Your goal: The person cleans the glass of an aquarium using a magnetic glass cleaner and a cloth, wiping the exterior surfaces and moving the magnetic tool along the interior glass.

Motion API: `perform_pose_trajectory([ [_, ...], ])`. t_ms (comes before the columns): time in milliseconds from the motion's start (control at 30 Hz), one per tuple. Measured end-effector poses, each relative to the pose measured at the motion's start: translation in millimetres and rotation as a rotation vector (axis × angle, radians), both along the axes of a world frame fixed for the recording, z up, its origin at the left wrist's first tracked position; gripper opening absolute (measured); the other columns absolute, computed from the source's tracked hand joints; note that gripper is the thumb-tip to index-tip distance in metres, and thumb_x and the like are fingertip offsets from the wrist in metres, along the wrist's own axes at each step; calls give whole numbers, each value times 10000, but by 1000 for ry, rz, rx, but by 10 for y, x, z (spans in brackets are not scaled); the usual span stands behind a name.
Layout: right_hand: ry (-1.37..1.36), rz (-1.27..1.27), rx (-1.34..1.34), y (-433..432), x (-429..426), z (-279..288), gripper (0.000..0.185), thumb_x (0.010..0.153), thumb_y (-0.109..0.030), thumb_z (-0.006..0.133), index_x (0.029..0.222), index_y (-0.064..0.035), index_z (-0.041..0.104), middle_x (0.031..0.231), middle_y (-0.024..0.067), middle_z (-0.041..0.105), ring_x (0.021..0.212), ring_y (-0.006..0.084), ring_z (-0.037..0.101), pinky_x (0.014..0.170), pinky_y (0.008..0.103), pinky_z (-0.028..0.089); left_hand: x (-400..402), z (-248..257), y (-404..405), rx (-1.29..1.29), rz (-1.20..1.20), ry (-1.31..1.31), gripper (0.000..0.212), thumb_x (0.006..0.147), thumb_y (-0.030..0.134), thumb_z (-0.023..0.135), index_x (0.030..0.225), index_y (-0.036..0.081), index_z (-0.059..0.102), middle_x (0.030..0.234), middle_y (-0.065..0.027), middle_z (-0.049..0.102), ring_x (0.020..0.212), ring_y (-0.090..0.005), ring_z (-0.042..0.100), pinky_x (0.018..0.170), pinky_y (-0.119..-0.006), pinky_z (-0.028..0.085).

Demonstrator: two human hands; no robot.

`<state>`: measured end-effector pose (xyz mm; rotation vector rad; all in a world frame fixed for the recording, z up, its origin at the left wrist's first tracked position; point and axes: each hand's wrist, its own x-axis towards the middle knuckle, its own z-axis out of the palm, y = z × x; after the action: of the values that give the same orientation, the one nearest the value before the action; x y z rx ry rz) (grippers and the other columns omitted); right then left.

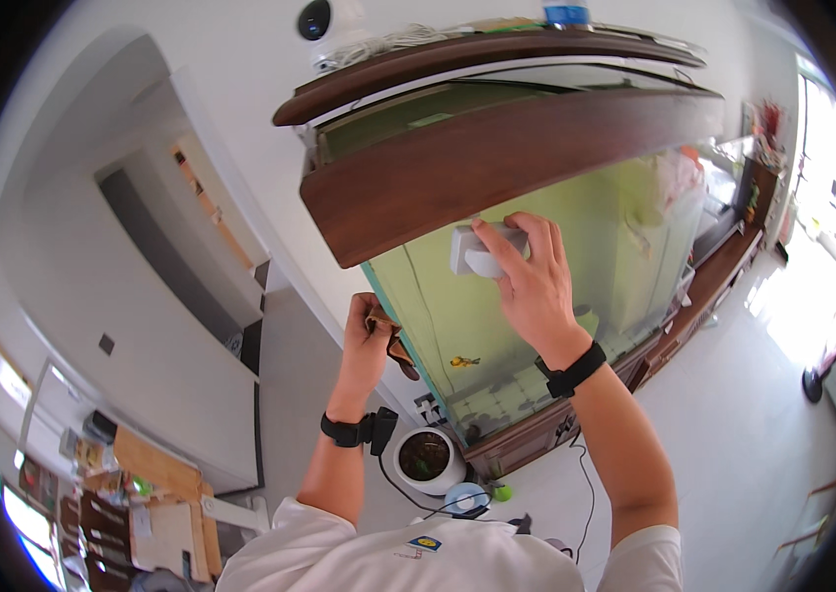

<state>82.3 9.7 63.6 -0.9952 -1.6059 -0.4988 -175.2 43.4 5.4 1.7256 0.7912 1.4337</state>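
Observation:
My right hand (536,274) grips a white block with a rounded knob (488,259), which looks like an aquarium glass cleaner, at the front pane near the wooden hood. Behind the pane of the fish tank (433,296) the water looks greenish, and a yellow-orange fish (465,362) shows low down. By the tank's left edge, my left hand (365,340) clutches a crumpled brown cloth (393,337). Whether the cloth touches the glass, I cannot tell. A dark wooden hood (492,163) spans the top of the tank.
Below the tank's left corner stand a white plant pot (429,462), a light-blue round item (467,499) and a green ball (502,492). A white camera (329,29) and coiled cables (388,44) lie on the upper lid. A black cable (585,481) trails down at the right.

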Motion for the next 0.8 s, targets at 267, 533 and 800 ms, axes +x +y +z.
perform_pose_trajectory([
  [267, -146, 79, 214, 148, 77, 21, 568, 724, 54, 638, 1256, -146, 630, 1164, 126, 523, 1116, 345, 550, 964, 476, 498, 259, -22, -391, -40, 340, 113, 195, 937, -13, 616, 1040, 54, 465, 821, 11, 498, 744, -73, 451, 673, -240, 415],
  [533, -28, 89, 197, 99, -68, -125, 529, 751, 36, 666, 1227, -195, 672, 1168, 112, 512, 1099, 349, 541, 920, 463, 504, 434, 45, -983, -82, 470, 21, 185, 918, -12, 632, 1034, 31, 495, 859, -16, 583, 789, -85, 548, 706, -245, 463],
  [800, 59, 125, 146, 95, -197, -192, 585, 696, 48, 720, 1228, -192, 678, 1119, 114, 500, 1037, 345, 523, 885, 458, 487, 485, 104, -1221, -51, 513, 126, 196, 890, 2, 662, 1027, 24, 524, 875, -46, 633, 803, -102, 588, 720, -261, 484],
])
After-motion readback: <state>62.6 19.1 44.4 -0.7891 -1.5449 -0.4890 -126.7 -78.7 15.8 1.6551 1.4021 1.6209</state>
